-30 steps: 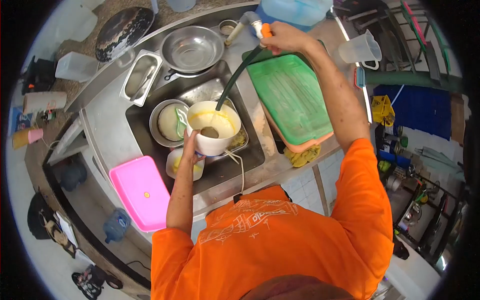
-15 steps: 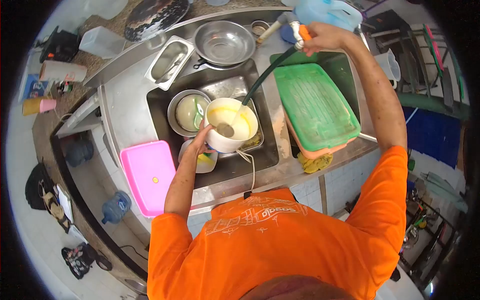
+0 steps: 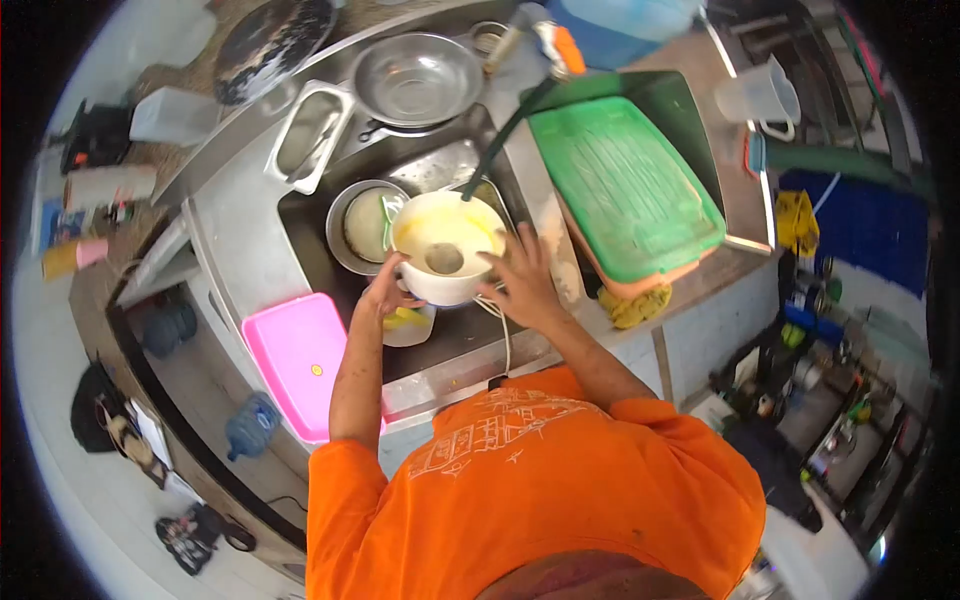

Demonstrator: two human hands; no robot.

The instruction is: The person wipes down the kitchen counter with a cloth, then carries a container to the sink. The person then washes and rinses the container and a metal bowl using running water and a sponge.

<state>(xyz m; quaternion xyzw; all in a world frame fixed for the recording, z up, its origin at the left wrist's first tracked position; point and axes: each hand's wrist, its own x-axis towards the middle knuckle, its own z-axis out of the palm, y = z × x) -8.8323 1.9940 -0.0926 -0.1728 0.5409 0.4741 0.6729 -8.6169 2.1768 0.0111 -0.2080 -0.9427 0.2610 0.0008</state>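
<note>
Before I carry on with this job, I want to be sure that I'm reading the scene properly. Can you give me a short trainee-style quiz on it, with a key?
1. Multiple choice: what is the left hand holding?
A) the clear jug
B) the white bowl
C) the green lid

2. True or false: neither of the person's hands is on the orange valve handle.

3. Fill in the colour: the tray at the left of the sink is ____.

Key: 1 B; 2 true; 3 pink.
</note>
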